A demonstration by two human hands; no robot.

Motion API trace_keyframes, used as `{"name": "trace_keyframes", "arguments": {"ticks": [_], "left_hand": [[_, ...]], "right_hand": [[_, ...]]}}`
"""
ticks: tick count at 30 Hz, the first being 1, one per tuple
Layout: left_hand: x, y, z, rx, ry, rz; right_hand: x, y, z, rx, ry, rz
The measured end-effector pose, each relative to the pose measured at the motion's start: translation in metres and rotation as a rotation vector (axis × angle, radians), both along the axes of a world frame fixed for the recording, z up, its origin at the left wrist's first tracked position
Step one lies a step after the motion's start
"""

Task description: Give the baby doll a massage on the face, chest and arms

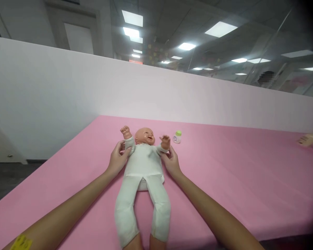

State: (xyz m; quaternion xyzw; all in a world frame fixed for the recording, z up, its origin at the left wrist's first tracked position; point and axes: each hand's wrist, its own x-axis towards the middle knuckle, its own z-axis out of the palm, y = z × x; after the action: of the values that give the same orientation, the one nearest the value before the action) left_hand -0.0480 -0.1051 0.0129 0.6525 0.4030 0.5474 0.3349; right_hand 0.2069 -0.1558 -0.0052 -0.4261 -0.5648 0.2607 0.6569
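A baby doll (145, 161) in a white top and trousers lies on its back on a pink-covered table (224, 180), head away from me. My left hand (118, 158) is closed round the doll's arm on the left, thumb on the sleeve. On the other side, my right hand (172, 161) grips the doll's other arm near the cuff, its fingers partly hidden behind the sleeve. Both doll hands stick up past my fingers. Just beyond my right hand stands a small clear bottle (176, 138) with a green cap.
A white partition (156, 90) runs along the table's far side. At the far right edge lies a cream-coloured item (308, 139), too blurred to name. Past the partition, part of a person's head (266, 77) shows. A grey door (79, 36) is at the back left.
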Motion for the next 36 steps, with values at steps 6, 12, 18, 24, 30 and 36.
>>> {"name": "trace_keyframes", "arguments": {"ticks": [6,12,18,24,30,36], "left_hand": [[-0.002,-0.005,0.003,0.147,0.219,-0.02],[-0.002,-0.009,0.005,0.195,0.253,-0.062],[-0.009,0.001,0.005,0.045,-0.056,0.1],[-0.017,0.01,0.004,-0.034,-0.181,0.152],[-0.009,0.002,0.0,0.26,0.173,0.139],[-0.003,-0.004,-0.003,0.429,0.396,0.113]], "right_hand": [[-0.005,-0.01,0.003,0.186,-0.44,0.041],[-0.003,-0.006,-0.001,0.102,-0.299,0.037],[0.004,0.004,-0.005,-0.063,0.165,0.017],[0.009,0.008,-0.009,-0.087,0.215,-0.054],[0.003,-0.005,-0.002,0.147,-0.313,0.056],[0.001,-0.004,-0.001,0.187,-0.391,0.067]]}}
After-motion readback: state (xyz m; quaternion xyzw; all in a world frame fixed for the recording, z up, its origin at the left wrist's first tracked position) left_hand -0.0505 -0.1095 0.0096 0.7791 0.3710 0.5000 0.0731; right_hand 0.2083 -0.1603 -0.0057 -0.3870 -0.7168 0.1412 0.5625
